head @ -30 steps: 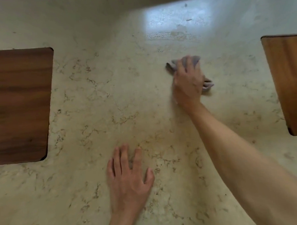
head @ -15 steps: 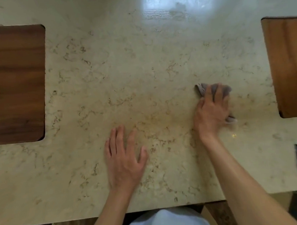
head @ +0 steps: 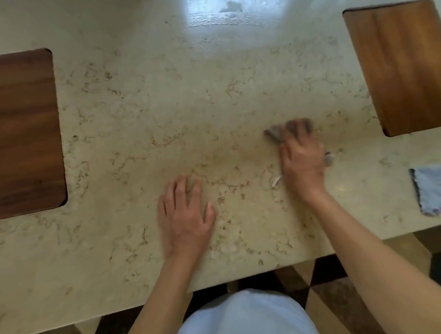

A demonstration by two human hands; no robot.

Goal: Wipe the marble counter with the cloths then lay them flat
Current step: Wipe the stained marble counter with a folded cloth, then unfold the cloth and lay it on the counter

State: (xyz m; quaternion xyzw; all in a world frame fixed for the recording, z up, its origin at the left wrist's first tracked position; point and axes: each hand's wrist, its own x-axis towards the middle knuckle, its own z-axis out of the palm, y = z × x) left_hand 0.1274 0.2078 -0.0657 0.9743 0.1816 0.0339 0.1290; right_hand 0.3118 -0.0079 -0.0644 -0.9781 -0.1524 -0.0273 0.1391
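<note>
The beige veined marble counter [head: 186, 105] fills the view. My right hand [head: 302, 160] presses a crumpled grey cloth [head: 273, 133] onto the counter at centre right; most of the cloth is hidden under the palm, with bits showing at the fingertips and by the thumb. My left hand [head: 185, 216] lies flat on the marble near the front edge, fingers spread, holding nothing. A second, light blue cloth [head: 435, 190] lies flat at the right edge of the counter, apart from both hands.
A dark wooden board [head: 21, 132] is set in the counter at the left, a lighter wooden board [head: 402, 65] at the right. A bright glare patch [head: 232, 7] lies at the back. The counter's front edge [head: 244, 279] runs just before my body.
My right hand has dragged the grey cloth toward me and a little to the right. The view has tilted down, bringing the front edge and the blue cloth into sight. My left hand stays flat.
</note>
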